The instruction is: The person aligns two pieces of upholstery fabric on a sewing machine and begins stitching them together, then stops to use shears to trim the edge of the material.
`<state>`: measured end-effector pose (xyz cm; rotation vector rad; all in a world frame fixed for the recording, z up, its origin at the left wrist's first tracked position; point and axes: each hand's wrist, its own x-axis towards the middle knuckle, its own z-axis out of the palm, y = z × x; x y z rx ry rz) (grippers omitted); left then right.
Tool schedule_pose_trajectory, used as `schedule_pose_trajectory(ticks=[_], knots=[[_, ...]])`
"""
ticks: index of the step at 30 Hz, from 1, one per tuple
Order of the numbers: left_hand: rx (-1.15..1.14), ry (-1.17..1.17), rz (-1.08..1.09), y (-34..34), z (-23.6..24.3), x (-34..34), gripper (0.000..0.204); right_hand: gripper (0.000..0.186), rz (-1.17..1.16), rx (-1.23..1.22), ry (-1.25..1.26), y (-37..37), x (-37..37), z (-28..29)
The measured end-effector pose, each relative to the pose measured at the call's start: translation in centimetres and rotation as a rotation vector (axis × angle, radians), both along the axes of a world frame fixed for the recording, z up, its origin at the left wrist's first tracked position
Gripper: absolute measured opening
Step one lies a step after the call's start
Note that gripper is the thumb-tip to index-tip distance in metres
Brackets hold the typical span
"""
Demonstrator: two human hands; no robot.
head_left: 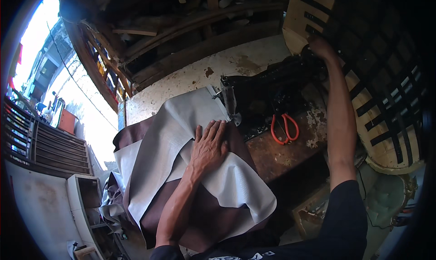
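My left hand [210, 146] lies flat on a large sheet of upholstery material [159, 155], silvery grey on one face and brown on the other. Folds of it spread over the work table and hang toward my lap. One edge of the sheet reaches the needle end of a black sewing machine [272, 80], just beyond my fingertips. At the machine's far right end, my right hand [321, 47] is curled over the handwheel, its fingers partly lost in shadow. Scissors [273, 129] with red-orange handles rest beside the machine, their blades hard to make out.
A wooden frame with woven black straps [381, 119] stands close to my right arm. Behind the worn table [181, 83] is a dark wooden rack [195, 26]. To the left are a slatted bench [54, 144] and a pale open cabinet [81, 201].
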<state>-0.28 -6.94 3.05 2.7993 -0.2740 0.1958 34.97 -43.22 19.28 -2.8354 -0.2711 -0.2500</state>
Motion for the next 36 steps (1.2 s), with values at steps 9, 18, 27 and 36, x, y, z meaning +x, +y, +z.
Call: schedule_pose_trajectory(ticks=[9, 18, 27, 36], knots=[[0.008, 0.025, 0.007, 0.6, -0.2, -0.3, 0.065, 0.064, -0.094, 0.401, 0.288, 3.5, 2.3, 2.0], [0.018, 0.042, 0.024, 0.5, -0.6, -0.2, 0.066, 0.045, 0.004, -0.090, -0.312, -6.6, -6.3, -3.6], [0.046, 0.107, 0.005, 2.8, -0.1, -3.1, 0.066, 0.023, -0.040, 0.426, -0.504, 3.5, -21.8, -4.6], [-0.001, 0.177, 0.025, 2.5, 1.9, -3.2, 0.078, 0.042, -0.119, 0.152, -0.304, 0.7, -5.5, 0.5]])
